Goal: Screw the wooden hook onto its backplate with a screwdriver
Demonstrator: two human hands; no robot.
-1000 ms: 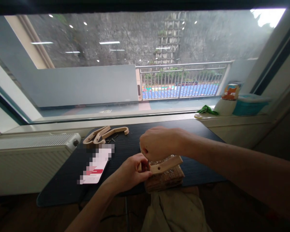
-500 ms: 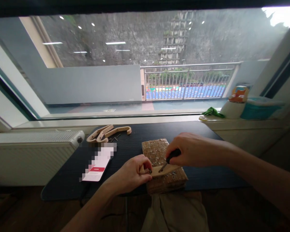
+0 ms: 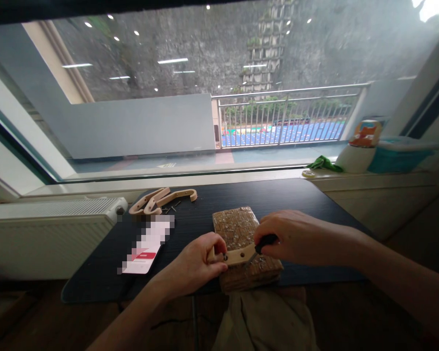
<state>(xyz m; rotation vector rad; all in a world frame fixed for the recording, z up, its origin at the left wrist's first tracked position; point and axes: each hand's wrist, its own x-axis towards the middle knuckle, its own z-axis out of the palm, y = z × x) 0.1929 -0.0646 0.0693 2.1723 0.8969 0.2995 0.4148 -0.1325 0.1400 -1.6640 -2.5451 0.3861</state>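
Note:
My left hand (image 3: 201, 256) grips one end of a pale wooden hook (image 3: 235, 257), which lies across a brown, taped cardboard block (image 3: 236, 226). A dark hole shows in the middle of the hook, and a small dark fastener sits beside my left fingertips. My right hand (image 3: 278, 236) is closed around the black handle of a screwdriver (image 3: 266, 242). Its metal shaft slants down to the left, with the tip close to the near edge of the hook; I cannot tell whether it touches the block. The hook's far end is hidden behind my right hand.
At the table's (image 3: 106, 265) back left lie more curved wooden hooks (image 3: 157, 199) and several screws (image 3: 170, 208). A phone (image 3: 142, 256) rests left of my left hand. On the windowsill stand a white bottle (image 3: 356, 156), a teal box (image 3: 402, 155) and a green cloth (image 3: 322, 164).
The screwdriver tip has come away from the hook's middle hole and shifted toward the near side. My right hand has lowered slightly. My left hand keeps its hold on the hook.

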